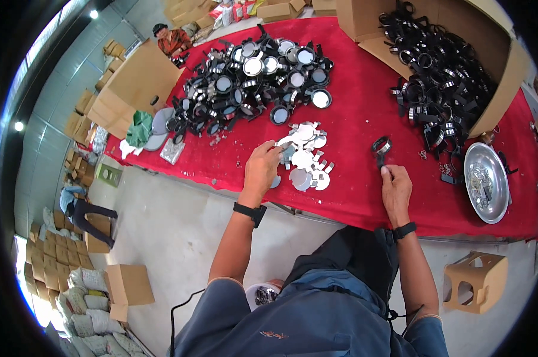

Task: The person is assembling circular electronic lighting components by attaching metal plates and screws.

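Observation:
My left hand reaches to the left edge of a pile of pale round discs with small tabs. Its fingers are bent together at a grey disc, which they seem to pinch. My right hand is closed on the short black tail of a black ring-shaped part with a shiny metal rim. That ring stands just above the red cloth, its opening bare. Beyond my left hand lies a large heap of similar black ring parts with pale discs in them.
A cardboard box on its side spills black rings at the right. Near it stands a metal bowl of small metal pieces. A red cloth covers the table. Another person sits at the far left; one bends by boxes.

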`<state>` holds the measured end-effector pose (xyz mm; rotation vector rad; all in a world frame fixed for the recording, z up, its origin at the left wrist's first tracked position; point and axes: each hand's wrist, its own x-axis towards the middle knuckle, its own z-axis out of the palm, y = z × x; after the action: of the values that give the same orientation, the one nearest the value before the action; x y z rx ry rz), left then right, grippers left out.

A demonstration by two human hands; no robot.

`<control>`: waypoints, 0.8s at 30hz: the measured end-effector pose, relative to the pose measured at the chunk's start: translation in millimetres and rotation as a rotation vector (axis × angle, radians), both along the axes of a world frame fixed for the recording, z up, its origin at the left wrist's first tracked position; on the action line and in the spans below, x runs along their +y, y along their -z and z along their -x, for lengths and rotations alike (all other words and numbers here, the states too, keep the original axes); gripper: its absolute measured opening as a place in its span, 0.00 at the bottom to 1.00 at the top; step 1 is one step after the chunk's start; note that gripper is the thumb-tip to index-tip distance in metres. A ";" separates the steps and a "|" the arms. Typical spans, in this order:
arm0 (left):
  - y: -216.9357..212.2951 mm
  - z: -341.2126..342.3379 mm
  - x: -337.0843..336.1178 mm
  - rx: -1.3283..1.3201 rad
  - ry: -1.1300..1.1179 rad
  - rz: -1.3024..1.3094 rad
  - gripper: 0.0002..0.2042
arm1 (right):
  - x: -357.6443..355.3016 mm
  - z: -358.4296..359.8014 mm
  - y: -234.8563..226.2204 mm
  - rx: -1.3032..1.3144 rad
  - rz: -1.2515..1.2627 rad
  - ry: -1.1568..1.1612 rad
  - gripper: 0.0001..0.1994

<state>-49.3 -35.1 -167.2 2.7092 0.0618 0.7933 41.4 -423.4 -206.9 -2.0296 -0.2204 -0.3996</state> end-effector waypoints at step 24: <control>-35.4 18.4 -226.0 -0.187 0.450 0.056 0.12 | 12.6 90.8 -46.4 0.417 -0.718 -0.246 0.18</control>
<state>-67.6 -261.1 -131.8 2.4414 -0.5388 0.8768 -49.4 -410.9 -160.5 -1.3136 -0.0507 0.1035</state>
